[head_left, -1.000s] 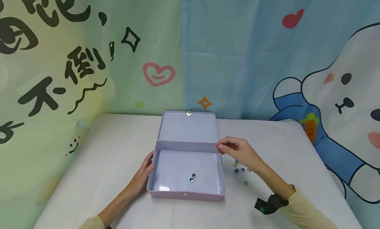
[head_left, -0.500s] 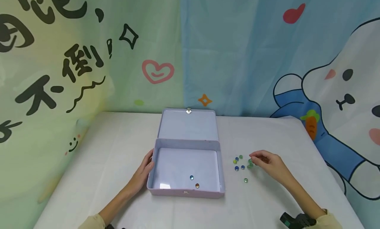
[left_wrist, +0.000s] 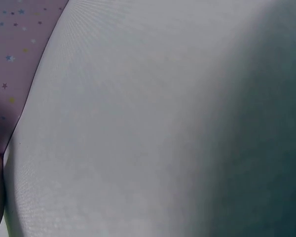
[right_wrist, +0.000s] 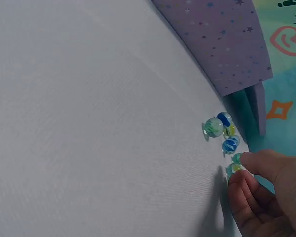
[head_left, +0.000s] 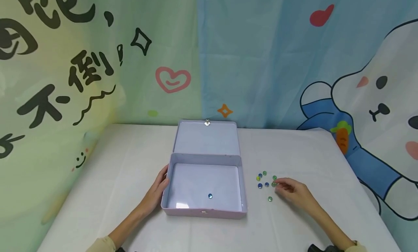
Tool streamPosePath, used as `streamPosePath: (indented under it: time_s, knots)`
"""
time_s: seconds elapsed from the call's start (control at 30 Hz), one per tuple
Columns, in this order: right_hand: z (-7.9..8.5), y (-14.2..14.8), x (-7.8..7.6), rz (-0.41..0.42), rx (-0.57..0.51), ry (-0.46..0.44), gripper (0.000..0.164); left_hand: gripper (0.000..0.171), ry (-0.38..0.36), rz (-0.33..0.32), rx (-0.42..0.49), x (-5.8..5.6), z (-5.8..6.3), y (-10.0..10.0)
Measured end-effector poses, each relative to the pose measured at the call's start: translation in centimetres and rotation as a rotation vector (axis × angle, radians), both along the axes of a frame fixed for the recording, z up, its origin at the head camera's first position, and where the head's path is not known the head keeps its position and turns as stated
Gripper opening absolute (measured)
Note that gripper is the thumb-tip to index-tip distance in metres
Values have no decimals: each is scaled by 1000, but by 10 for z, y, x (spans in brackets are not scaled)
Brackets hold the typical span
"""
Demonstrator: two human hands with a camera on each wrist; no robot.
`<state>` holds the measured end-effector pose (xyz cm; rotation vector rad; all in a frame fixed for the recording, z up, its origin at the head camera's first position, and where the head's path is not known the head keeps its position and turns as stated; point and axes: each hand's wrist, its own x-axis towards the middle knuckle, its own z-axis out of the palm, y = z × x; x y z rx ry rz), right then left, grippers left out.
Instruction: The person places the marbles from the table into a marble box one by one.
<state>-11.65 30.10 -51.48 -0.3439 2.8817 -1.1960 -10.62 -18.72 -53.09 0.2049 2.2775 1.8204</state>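
A lilac metal box (head_left: 242,186) stands with its lid (head_left: 206,137) folded back; stars decorate its outside in both wrist views. Inside lies a light-blue marble (head_left: 210,196). My left hand (head_left: 151,197) rests against the box's left wall, fingers along the side. To the right of the box, several glass marbles lie loose, among them a dark-blue marble (head_left: 259,186) and a green marble (head_left: 270,199). My right hand (head_left: 295,194) is low beside them, thumb and fingers apart around a green-yellow marble (right_wrist: 233,170), fingertips right at it.
A white cloth (head_left: 137,146) covers the table. Behind it hangs a printed curtain (head_left: 248,63) with a cartoon rabbit, hearts and lettering. Within the small cluster lie a yellow-green marble (head_left: 258,178) and another green marble (head_left: 265,173), close to the box's right side.
My right hand has left the box's back right corner and moved right and down to the marbles. An orange marble rolled forward in the box and out of sight. The left hand stays put.
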Motion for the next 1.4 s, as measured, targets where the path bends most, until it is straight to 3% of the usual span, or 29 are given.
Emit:
streamPosePath:
  time_s: [0.37, 0.97, 1.27, 1.4]
  knots:
    - [-8, -4, -8, -40, 102, -31, 23, 52, 19, -10, 10, 1, -2, 0]
    - [-7, -9, -8, -8, 116, 15, 19, 52, 12, -7, -6, -1, -3, -1]
    - [-8, -2, -6, -42, -33, -164, 28, 52, 0, 16, -25, 1, 0, -1]
    - [-8, 2, -5, -47, -87, -197, 32, 52, 7, 11, -25, 0, -1, 0]
